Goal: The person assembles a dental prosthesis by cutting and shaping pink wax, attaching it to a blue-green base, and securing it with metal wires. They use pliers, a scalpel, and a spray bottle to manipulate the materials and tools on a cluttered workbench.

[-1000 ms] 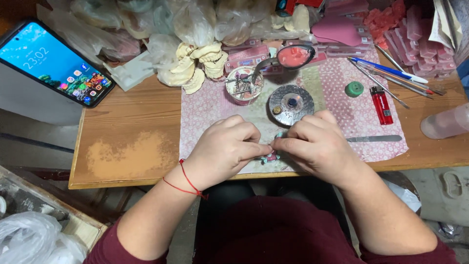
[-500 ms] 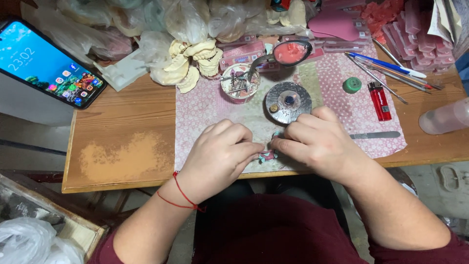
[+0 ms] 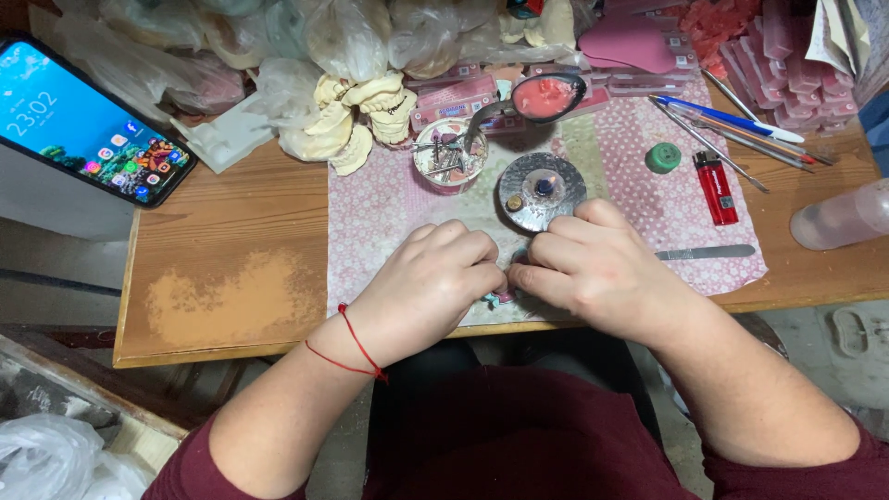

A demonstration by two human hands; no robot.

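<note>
My left hand (image 3: pixel 428 282) and my right hand (image 3: pixel 593 264) rest close together at the front edge of a pink patterned cloth (image 3: pixel 389 213), fingertips meeting. Between them they pinch a small pink and teal piece (image 3: pixel 498 297), mostly hidden by the fingers. A red string circles my left wrist. Just beyond my right hand stands a round metal dish (image 3: pixel 540 191) with small bits on it.
A small cup of metal tools (image 3: pixel 449 153), a spoon with pink wax (image 3: pixel 546 96), plaster dental casts (image 3: pixel 356 116), a green cap (image 3: pixel 663 157), a red lighter (image 3: pixel 716 188), a metal blade (image 3: pixel 708 252), pens (image 3: pixel 732 118), a bottle (image 3: pixel 843 215) and a lit phone (image 3: pixel 88 125) lie on the wooden table (image 3: pixel 231 278).
My hands have stayed together over the small piece with only slight finger shifts. The view has drifted a little.
</note>
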